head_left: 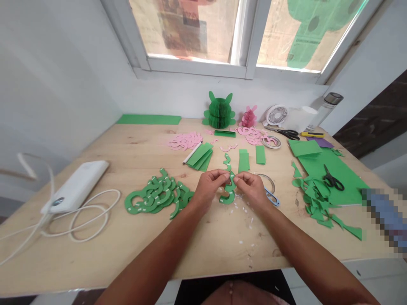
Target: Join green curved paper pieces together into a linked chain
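Both hands meet over the middle of the table at a curved green paper piece (227,198) with small white strips on it. My left hand (210,185) pinches its upper left part, and my right hand (249,186) pinches the upper right edge. Another wavy green piece (227,162) lies just beyond my fingertips. To the left is a pile of curved green pieces (155,192), also with white strips. A roll of tape (267,182) and a blue cutter (272,198) lie beside my right hand, partly hidden by it.
Left: a white power bank (78,184) with cables. Back: a green paper figure (219,113), a pink figure (248,117), a small fan (276,115), a bottle (324,111). Right: green scraps (316,197), green sheets and black scissors (333,178). Pink cutouts (185,140) lie behind my hands.
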Motion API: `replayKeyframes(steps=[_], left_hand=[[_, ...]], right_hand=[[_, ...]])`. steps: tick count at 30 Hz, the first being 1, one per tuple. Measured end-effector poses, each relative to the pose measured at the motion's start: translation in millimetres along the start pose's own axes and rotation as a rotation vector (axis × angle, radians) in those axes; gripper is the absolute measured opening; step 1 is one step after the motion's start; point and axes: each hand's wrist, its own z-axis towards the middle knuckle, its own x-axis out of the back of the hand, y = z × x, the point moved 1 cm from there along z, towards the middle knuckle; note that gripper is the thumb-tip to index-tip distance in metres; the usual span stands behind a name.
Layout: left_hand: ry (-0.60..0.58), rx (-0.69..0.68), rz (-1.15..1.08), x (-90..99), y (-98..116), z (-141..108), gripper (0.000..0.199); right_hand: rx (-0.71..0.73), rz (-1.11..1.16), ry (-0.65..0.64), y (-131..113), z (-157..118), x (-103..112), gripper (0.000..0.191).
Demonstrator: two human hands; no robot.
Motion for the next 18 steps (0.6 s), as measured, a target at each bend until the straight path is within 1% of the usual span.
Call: replayKeyframes(steps=[6, 10, 14, 18], left_hand=[[0.016, 0.001, 0.028, -1.2, 2.6, -2.0, 0.017], [-0.011, -0.019, 0.046, -0.4, 1.6, -1.9, 0.017], [-0.037, -0.022, 0.060, 0.5, 0.8, -1.0, 0.019], [-0.041, -0.072, 0.118, -0.9, 0.3, -0.8, 0.017]], right_hand=[[0.001, 0.009, 0.001, 0.0, 0.3, -0.6, 0.021], [0.006, 0.025, -0.004, 1.7, 0.7, -0.6, 0.022], [-0.022, 0.060, -0.018, 3.8, 0.9, 0.2, 0.023], [-0.019, 0.062, -0.009, 3.4, 0.6, 1.0, 0.021]])
